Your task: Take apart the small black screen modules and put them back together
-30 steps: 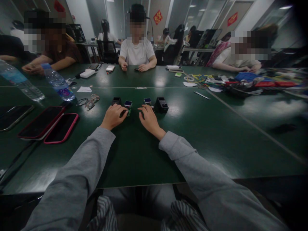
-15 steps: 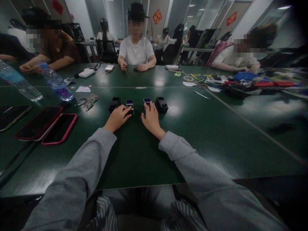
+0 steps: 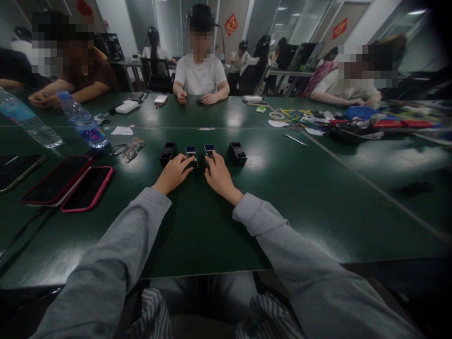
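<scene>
On the green table, my left hand (image 3: pixel 173 173) has its thumb and fingers at the near end of a small circuit-board device with a dark screen (image 3: pixel 191 150), gripping it from the left. A matching screen device (image 3: pixel 209 149) lies just to its right, apart by a small gap. My right hand (image 3: pixel 221 175) has hold of that one, its fingers covering most of the lower part. One black box-shaped case (image 3: pixel 168 153) stands left of the pair, beyond my left hand. Another black case (image 3: pixel 238 154) stands to the right, beside my right fingers.
Leftward are eyeglasses (image 3: pixel 131 151), a water bottle (image 3: pixel 83 123), another bottle (image 3: pixel 31 120) and phones, one with a pink-red rim (image 3: pixel 87 189). A heap of cables (image 3: pixel 367 117) lies at far right, near a thin metal tool (image 3: pixel 295 140). People sit across the table.
My right hand has shifted its screen device left, away from the right case. My left hand's device has edged slightly right, so the two are closer together. Both cases stay put.
</scene>
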Motion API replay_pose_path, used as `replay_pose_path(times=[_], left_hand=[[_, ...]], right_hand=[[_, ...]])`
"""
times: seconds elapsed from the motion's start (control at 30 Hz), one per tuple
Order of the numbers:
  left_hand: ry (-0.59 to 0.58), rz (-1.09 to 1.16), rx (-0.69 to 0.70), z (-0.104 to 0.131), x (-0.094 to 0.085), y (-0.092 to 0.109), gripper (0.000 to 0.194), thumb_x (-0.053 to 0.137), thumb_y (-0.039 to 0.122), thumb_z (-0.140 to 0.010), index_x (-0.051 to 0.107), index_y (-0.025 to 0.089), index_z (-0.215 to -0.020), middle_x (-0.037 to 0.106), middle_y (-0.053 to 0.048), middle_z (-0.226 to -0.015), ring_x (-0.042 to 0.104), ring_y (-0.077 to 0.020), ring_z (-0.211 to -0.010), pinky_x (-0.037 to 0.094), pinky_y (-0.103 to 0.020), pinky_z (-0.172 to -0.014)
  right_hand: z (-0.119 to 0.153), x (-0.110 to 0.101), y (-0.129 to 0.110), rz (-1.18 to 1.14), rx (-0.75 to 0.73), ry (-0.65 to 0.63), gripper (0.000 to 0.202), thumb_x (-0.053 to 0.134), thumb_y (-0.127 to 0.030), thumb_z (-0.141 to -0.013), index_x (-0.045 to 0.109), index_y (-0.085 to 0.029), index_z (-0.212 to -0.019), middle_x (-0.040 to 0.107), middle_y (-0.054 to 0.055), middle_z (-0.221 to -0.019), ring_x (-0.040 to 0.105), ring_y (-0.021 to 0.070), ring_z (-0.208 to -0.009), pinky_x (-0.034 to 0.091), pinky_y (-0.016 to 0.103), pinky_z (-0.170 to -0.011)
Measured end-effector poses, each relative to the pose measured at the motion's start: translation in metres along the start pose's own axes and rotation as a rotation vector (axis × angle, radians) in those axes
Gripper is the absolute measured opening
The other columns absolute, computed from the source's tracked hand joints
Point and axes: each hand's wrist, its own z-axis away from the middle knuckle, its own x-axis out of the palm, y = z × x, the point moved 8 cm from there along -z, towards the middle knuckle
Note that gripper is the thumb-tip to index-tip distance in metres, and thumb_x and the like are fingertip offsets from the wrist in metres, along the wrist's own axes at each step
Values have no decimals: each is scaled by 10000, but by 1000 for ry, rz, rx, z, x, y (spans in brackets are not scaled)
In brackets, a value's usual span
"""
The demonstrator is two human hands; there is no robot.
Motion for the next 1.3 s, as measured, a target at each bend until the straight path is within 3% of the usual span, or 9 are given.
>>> replay_pose_path(times=[0.27, 0.4, 0.5, 0.7, 0.8, 0.9, 1.1, 1.3], left_hand=[[27, 48, 45, 0, 0, 0, 433, 462, 324, -972, 518, 209, -1386, 584, -118, -1170, 568, -252, -1084, 473, -412, -928], [166, 12, -14, 1, -19, 4, 392, 481, 354, -960, 592, 221, -1311, 617, -126, -1203, 511, -302, -1212, 388, -489, -1033], [298, 23, -126, 4, -35, -4, 339, 477, 292, -953, 632, 245, -1252, 639, -106, -1221, 456, -309, -1310, 305, -521, -1107], [385, 116, -322, 13, -30, -45, 327, 567, 212, -872, 659, 244, -1185, 647, -77, -1286, 375, -336, -1410, 246, -596, -1158], [385, 201, -350, 14, -21, -59, 364, 577, 189, -853, 645, 227, -1208, 631, -79, -1321, 474, -296, -1343, 287, -552, -1179], [355, 245, -351, 14, -14, -62, 395, 580, 158, -844, 642, 217, -1229, 618, -82, -1349, 498, -277, -1328, 342, -501, -1172], [292, 228, -348, 11, -7, -51, 384, 591, 172, -861, 652, 206, -1238, 603, -91, -1378, 472, -297, -1362, 355, -510, -1170], [307, 209, -368, 14, -7, -49, 371, 597, 176, -851, 664, 212, -1214, 620, -94, -1349, 487, -305, -1341, 363, -529, -1156]], right_hand=[[1, 4, 1, 37, -14, -20, 467, 433, -107, -884, 514, -87, -1344, 372, 212, -1496, 320, 320, -1430, 366, 549, -1160], [-1, 0, 1, 104, 4, 22, 490, 461, -146, -886, 490, -88, -1372, 391, 212, -1465, 334, 326, -1407, 373, 517, -1146], [-4, -18, 7, 165, 45, 118, 482, 448, -159, -900, 482, -131, -1379, 391, 189, -1463, 324, 326, -1410, 359, 530, -1135], [-6, -55, 64, 263, 268, 263, 486, 471, -248, -916, 453, -145, -1390, 357, 215, -1485, 307, 390, -1413, 300, 640, -1101], [-3, -49, 98, 221, 360, 222, 541, 506, -294, -906, 438, -91, -1402, 401, 270, -1438, 466, 401, -1295, 403, 609, -1030], [-1, -36, 116, 129, 396, 159, 542, 502, -283, -900, 453, -62, -1392, 471, 279, -1354, 584, 369, -1155, 496, 551, -947], [-1, -30, 99, 48, 315, 171, 511, 466, -216, -908, 452, -79, -1399, 482, 241, -1318, 573, 326, -1185, 511, 506, -983], [0, -25, 83, 35, 271, 154, 503, 457, -214, -911, 455, -78, -1395, 486, 237, -1320, 583, 320, -1166, 521, 505, -972]])
